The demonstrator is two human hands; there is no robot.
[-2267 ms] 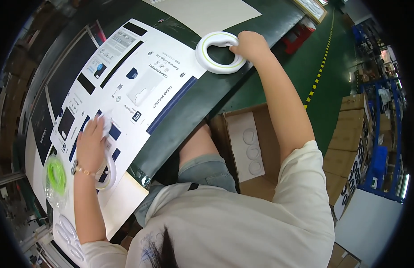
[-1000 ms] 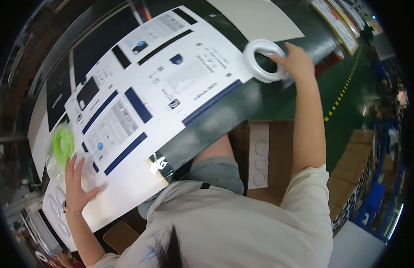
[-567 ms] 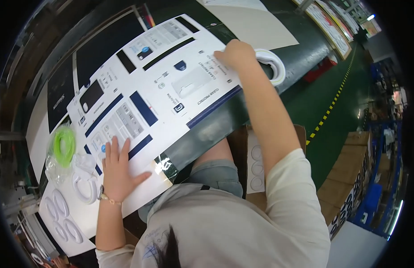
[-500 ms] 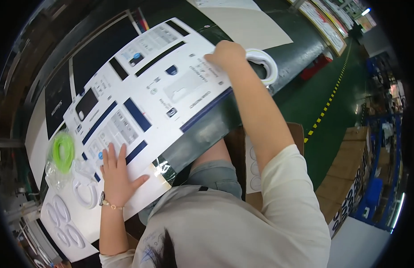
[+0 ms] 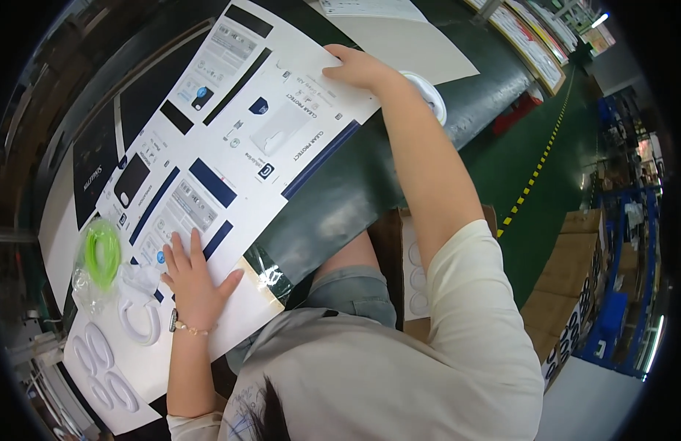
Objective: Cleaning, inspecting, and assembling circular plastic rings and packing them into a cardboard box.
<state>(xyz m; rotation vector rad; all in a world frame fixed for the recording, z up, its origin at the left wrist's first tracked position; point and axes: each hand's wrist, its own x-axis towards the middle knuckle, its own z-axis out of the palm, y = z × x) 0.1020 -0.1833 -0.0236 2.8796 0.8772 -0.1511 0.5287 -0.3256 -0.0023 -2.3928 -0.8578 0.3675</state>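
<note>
One printed white sheet [image 5: 241, 165] extends over the green table [image 5: 333, 195], left hand [image 5: 196, 288] on it, fingers splayed, gripping nothing, right hand [image 5: 355, 68] at its far right edge, thumb and forefinger parted (any pinch unclear), and could crease if pulled unevenly.

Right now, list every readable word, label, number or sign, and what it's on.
White printed sheet: bold lines readable, wording withheld; finer print too small.
Dark panel at left: one pale word, slanted; wording withheld.
White paper at the top edge: faint marks, too small to read.
Wood-edged frame, upper right: coloured print, too small and blurred.
Cardboard boxes, right: dark marks, too unclear to read.
</note>
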